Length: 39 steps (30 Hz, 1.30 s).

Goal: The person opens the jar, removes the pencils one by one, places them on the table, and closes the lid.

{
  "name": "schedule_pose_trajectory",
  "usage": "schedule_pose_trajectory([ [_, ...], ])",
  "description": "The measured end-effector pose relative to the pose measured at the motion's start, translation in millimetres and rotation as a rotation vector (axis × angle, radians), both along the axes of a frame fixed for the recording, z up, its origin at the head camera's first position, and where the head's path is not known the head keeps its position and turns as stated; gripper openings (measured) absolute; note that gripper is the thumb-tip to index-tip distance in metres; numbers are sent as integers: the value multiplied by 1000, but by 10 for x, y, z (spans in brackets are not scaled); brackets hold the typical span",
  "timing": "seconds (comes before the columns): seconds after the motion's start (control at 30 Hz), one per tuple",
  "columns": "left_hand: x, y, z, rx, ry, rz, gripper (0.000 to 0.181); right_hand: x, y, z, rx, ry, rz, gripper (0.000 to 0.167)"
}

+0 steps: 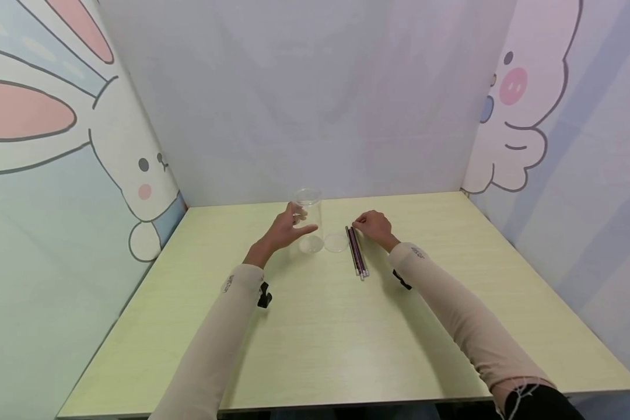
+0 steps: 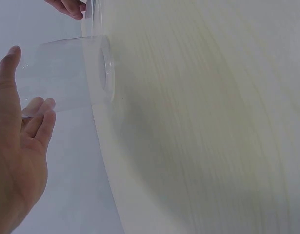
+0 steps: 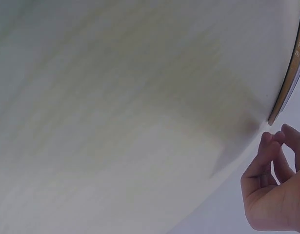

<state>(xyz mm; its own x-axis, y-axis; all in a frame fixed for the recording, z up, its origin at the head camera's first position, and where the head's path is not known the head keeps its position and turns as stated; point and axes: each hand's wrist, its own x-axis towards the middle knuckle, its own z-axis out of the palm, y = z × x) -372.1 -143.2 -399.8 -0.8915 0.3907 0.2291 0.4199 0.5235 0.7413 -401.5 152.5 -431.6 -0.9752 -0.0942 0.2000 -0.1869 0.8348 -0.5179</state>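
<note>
A clear plastic cup (image 1: 310, 217) stands upright on the table. My left hand (image 1: 289, 228) holds it from the left, thumb across the near side and fingers behind. In the left wrist view the bent fingers (image 2: 45, 117) lie along the cup's side. A clear round lid (image 1: 336, 243) lies just right of the cup. Several dark pencils (image 1: 356, 252) lie side by side, their pale ends toward me. My right hand (image 1: 376, 226) is at their far ends, fingers bent toward the thumb. In the right wrist view those fingertips (image 3: 272, 139) look empty, close to a pencil end (image 3: 272, 117).
The pale wooden table (image 1: 294, 350) meets a plain wall (image 1: 315, 105) behind the cup. Side walls printed with a cartoon rabbit (image 1: 121, 146) and another cartoon animal (image 1: 535, 70) flank it. A black strap piece (image 1: 265, 296) hangs under the left sleeve.
</note>
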Motion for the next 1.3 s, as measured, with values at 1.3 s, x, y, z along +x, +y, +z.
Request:
schedule_pose_trajectory([
  [1.3, 28, -4, 28, -2, 15, -15, 69, 115, -328, -101, 205, 82, 516, 73],
])
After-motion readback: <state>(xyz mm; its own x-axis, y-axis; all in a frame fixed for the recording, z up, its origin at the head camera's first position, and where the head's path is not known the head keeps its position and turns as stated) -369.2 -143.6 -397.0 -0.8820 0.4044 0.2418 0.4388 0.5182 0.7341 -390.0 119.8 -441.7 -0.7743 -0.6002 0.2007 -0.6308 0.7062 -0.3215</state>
